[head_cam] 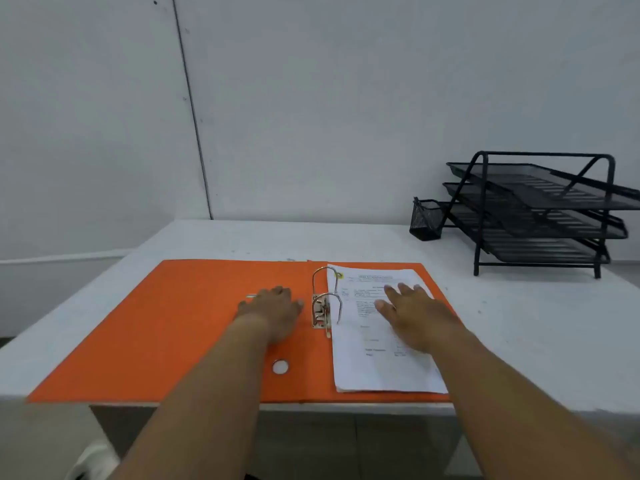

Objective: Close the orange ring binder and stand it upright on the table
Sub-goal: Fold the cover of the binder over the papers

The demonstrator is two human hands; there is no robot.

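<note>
The orange ring binder (194,323) lies fully open and flat in the lower centre of the frame, on the white table (519,323), its near edge at or just over the table's front edge. Its ring mechanism (325,303) stands in the middle of the frame with the arches seemingly closed, though blur prevents certainty. A stack of printed sheets (381,362) sits on the right-hand cover, threaded on the rings.

The step in hand appears to be closing. To do it well, confirm the rings are latched, square the sheets against them, then lift the left cover by its far left edge and fold it over the pages in one arc. Keep your fingers clear of the mechanism, and steady the paper until the cover meets it.

Your left hand (273,311) rests palm down on the orange inner cover just left of the rings, fingers loosely together, gripping nothing. Your right hand (412,315) lies flat on the sheets, fingers spread, pressing rather than holding.

A black mesh tray rack (540,213) and pen cup (425,220) stand at the right of the frame, well apart from the binder.
</note>
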